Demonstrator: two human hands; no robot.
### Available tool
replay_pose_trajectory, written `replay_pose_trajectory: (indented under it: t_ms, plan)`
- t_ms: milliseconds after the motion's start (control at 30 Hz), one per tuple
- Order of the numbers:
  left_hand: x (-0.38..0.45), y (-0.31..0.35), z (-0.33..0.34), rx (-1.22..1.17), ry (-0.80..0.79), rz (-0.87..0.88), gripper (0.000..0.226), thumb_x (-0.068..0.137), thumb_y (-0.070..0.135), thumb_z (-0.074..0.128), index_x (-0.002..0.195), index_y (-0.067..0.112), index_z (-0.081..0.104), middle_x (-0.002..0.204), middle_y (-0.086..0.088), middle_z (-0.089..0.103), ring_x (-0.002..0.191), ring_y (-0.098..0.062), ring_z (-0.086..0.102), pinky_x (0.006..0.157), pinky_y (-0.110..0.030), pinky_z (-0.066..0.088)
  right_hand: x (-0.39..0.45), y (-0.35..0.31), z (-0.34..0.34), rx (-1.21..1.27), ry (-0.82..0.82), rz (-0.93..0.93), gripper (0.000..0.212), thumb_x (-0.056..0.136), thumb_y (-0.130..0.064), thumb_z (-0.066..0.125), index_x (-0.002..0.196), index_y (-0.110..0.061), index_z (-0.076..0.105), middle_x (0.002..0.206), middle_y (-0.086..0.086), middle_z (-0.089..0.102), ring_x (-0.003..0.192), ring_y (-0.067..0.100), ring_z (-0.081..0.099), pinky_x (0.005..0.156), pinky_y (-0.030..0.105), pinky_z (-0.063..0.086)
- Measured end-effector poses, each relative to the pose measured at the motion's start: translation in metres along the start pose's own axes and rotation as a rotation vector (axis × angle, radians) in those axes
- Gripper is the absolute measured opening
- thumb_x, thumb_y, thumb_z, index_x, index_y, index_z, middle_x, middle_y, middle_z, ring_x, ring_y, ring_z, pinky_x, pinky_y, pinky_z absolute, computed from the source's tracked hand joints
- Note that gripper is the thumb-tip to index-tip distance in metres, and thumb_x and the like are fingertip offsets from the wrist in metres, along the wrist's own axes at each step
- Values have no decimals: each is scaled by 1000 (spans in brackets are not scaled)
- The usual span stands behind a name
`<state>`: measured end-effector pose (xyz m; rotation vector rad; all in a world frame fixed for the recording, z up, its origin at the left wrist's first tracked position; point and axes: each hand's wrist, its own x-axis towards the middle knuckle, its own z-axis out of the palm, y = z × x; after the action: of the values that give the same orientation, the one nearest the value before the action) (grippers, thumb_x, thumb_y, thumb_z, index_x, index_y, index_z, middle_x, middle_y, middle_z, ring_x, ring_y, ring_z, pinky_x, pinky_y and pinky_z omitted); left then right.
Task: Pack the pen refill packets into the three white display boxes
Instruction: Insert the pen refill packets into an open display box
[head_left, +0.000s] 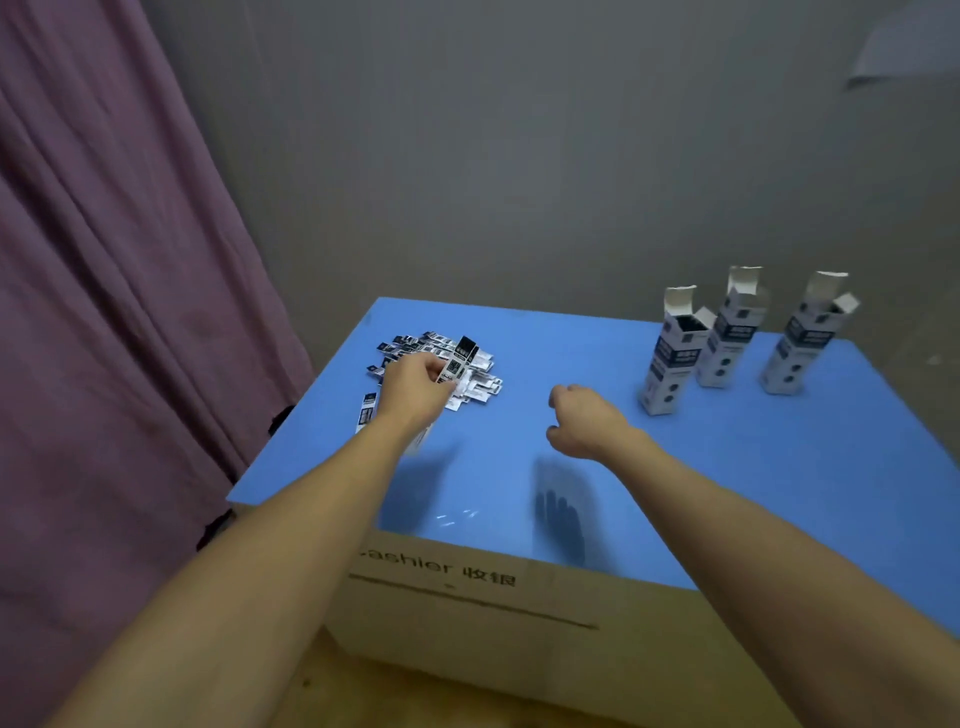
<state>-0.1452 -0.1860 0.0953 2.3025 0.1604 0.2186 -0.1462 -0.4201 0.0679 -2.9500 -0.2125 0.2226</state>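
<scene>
1. Head view, far left: a purple curtain (104, 312) hangs beside the blue table (727, 493), which rests on a cardboard carton (467, 613) printed "cashier".
2. Pile (441, 364) of pen refill packets, loose and overlapping, near the table's left rear corner. A few strays lie at the near-left edge of the pile, partly hidden by the wrist.
3. Left hand (413, 392), over the pile: thumb and fingers pinch one packet (460, 361) by its lower part, the printed top standing up and tilted right.
4. Handling, judged: each packet looks thin, flat and very light, probably a glossy sleeve that bends easily and slides over its neighbours. A pinch across the narrow width near one end seems the best hold, since it leaves the other end free to enter a box mouth. Several packets gathered edge to edge would be stiffer than one.
5. Right hand (584, 423), mid-table: fingers curled loosely, nothing held, above the surface and well apart from both pile and boxes.
6. Three white boxes, far right, upright in a row with top flaps open: left box (670, 358), middle box (727, 338), right box (800, 343). Tall and narrow, they would likely tip under a sideways push, so steadying one with the free hand seems wise. Contents cannot be told.
</scene>
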Motion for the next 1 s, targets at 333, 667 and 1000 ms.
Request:
replay_pose_trajectory:
  t_ms: [333, 667, 1000]
  plan:
    - [-25, 68, 57, -106, -104, -43, 9, 84, 10, 71, 89, 17, 72, 80, 4, 70, 83, -19, 66, 63, -25, 47, -54, 92, -18, 37, 46, 126, 33, 94, -20, 53, 124, -7, 49, 116, 11, 52, 99, 29, 53, 78, 41, 51]
    - [-56, 145, 154, -288, -96, -189, 11, 83, 6, 75, 91, 14, 74, 93, -8, 75, 86, -24, 71, 79, -35, 58, -104, 223, -30, 80, 55, 182, 36, 91, -18, 54, 125, -7, 50, 122, 11, 52, 107, 30, 53, 86, 41, 51]
    - [-79, 194, 226, -509, 5, -375, 17, 82, 5, 78, 97, 11, 72, 97, -9, 75, 90, -29, 73, 89, -46, 59, -112, 322, -31, 88, -13, 112, 37, 91, -19, 55, 125, -9, 48, 122, 9, 52, 110, 28, 52, 91, 42, 51]
